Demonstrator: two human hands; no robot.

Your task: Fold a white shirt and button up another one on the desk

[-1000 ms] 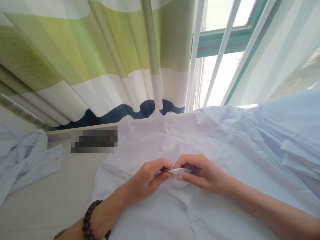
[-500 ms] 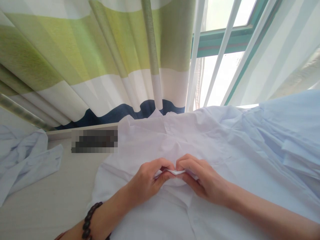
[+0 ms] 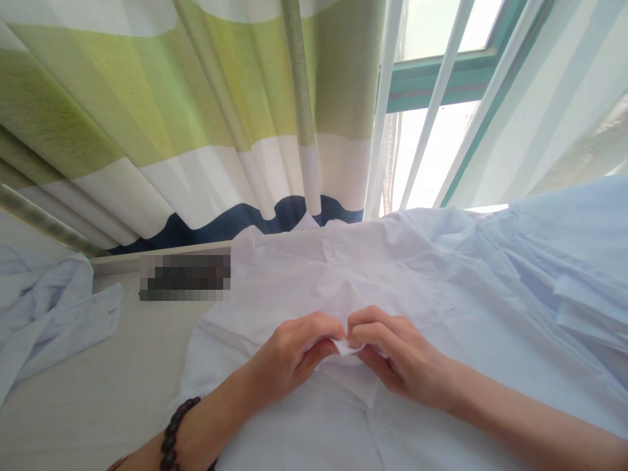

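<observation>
A white shirt [image 3: 432, 288] lies spread over the light surface in front of me, collar toward the curtain. My left hand [image 3: 294, 353] and my right hand [image 3: 392, 353] meet at the shirt's front opening. Both pinch a small fold of its white fabric [image 3: 346, 345] between thumb and fingers, fingertips almost touching. A dark bead bracelet [image 3: 174, 432] circles my left wrist.
A crumpled pale blue garment [image 3: 44, 314] lies at the left edge. More pale blue cloth [image 3: 574, 261] is piled at the right. A green, white and navy striped curtain [image 3: 196, 131] hangs behind, beside a window with a teal frame [image 3: 432, 78].
My two hands have drawn closer together on the fabric. A dark patch seen under my right fingers a second ago is now covered.
</observation>
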